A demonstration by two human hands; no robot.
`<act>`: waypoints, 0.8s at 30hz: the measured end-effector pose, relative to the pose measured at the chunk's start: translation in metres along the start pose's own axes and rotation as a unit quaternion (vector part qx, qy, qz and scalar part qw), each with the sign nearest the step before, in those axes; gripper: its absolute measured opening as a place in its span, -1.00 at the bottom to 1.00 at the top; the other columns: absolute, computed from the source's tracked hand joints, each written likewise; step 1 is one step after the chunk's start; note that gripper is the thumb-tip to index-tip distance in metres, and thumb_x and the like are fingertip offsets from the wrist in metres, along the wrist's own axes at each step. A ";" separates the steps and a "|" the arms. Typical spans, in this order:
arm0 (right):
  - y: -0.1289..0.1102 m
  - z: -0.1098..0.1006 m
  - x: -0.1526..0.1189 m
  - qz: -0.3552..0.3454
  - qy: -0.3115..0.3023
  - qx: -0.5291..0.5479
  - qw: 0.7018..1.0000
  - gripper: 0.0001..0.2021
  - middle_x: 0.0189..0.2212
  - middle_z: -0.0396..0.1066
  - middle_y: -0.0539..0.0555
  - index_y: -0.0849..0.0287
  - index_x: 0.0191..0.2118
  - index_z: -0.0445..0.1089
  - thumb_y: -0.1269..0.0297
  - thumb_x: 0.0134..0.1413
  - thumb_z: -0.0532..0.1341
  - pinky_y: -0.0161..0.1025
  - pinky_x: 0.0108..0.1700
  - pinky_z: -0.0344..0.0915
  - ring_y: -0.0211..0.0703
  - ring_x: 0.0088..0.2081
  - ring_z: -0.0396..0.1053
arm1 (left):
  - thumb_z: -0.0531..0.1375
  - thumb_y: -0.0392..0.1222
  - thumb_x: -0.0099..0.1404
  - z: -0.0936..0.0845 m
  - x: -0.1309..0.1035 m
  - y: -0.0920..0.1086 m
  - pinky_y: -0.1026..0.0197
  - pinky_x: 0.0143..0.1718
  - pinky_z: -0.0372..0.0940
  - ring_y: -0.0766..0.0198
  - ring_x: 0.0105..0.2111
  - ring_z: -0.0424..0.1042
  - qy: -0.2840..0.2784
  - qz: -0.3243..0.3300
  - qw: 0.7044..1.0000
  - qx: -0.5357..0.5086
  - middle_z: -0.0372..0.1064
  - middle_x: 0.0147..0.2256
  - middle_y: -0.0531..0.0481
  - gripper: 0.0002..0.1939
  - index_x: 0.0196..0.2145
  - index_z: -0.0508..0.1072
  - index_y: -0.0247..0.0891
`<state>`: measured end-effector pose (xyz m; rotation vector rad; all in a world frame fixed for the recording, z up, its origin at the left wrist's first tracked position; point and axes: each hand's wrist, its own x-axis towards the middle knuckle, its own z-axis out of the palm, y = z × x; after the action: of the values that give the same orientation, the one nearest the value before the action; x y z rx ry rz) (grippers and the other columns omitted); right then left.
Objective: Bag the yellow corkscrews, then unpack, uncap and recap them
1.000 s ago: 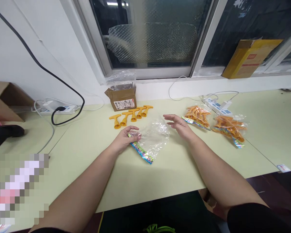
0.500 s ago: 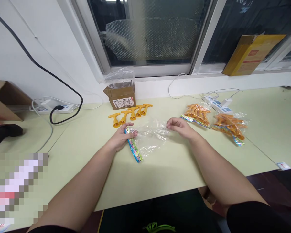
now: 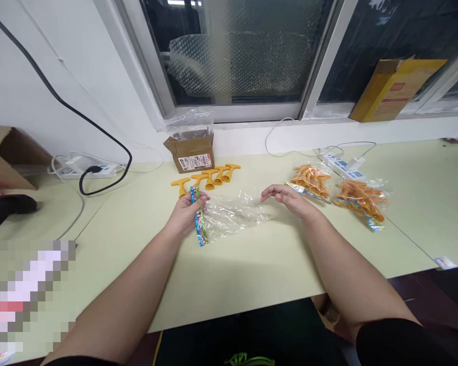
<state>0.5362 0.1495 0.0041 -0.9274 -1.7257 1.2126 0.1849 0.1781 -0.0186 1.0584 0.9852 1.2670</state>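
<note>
The clear bag [image 3: 232,217] at the centre of the frame is colourless, its header strip [image 3: 199,222] patterned in bright blue, green and purple. The T-shaped pieces [image 3: 209,179] left of centre are plain yellow-orange; the bagged pieces [image 3: 361,197] at right look deeper orange. The tabletop [image 3: 252,284] is pale yellow-green. A brown box [image 3: 193,147] at upper centre-left wears a white label [image 3: 195,162]; the carton [image 3: 395,96] at upper right is yellow and tan with red marks.

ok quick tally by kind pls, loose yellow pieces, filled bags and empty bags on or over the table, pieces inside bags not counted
Loose yellow pieces: 5
Filled bags: 2
Empty bag, held in the left hand: 1
Total: 8
</note>
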 end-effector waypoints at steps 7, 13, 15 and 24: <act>-0.015 0.025 0.000 0.015 0.010 0.022 1.000 -0.47 -0.31 0.61 0.12 0.16 -0.12 0.56 -0.25 0.12 0.30 -0.05 0.06 0.33 -0.01 -0.18 0.53 | 0.49 0.06 0.10 0.010 -0.014 0.001 0.24 -0.37 0.24 0.31 -0.45 0.36 -0.043 0.036 0.986 0.154 0.42 -0.46 0.06 -0.63 -0.29 0.57 -0.25; -0.019 0.035 0.001 0.065 0.107 0.034 0.992 -0.69 -0.42 0.57 0.04 0.15 -0.37 0.53 -0.02 0.06 0.41 -0.18 -0.11 0.37 -0.15 -0.30 0.50 | 0.53 0.07 0.00 0.014 -0.017 0.002 0.24 -0.40 0.21 0.33 -0.48 0.32 -0.042 0.032 0.988 0.146 0.44 -0.45 0.05 -0.59 -0.34 0.59 -0.27; -0.019 0.031 0.001 0.086 0.131 0.081 0.984 -0.70 -0.43 0.57 0.03 0.14 -0.40 0.51 0.01 0.00 0.45 -0.18 -0.11 0.40 -0.16 -0.32 0.51 | 0.54 0.10 -0.04 0.014 -0.015 0.002 0.27 -0.47 0.16 0.37 -0.54 0.26 -0.023 0.017 0.993 0.115 0.38 -0.52 0.09 -0.55 -0.35 0.60 -0.27; -0.025 0.018 -0.001 0.096 0.143 0.250 0.953 -0.70 -0.17 0.65 0.14 0.12 -0.40 0.40 0.10 -0.04 0.49 -0.08 -0.04 0.46 -0.01 -0.18 0.62 | 0.47 0.25 0.04 0.006 -0.009 0.011 0.28 -0.54 0.20 0.39 -0.58 0.27 0.037 0.057 0.995 0.075 0.41 -0.48 0.03 -0.50 -0.34 0.61 -0.28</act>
<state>0.5177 0.1357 0.0238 -0.9149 -1.0457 1.4686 0.1881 0.1685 -0.0067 1.2055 1.1023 1.3494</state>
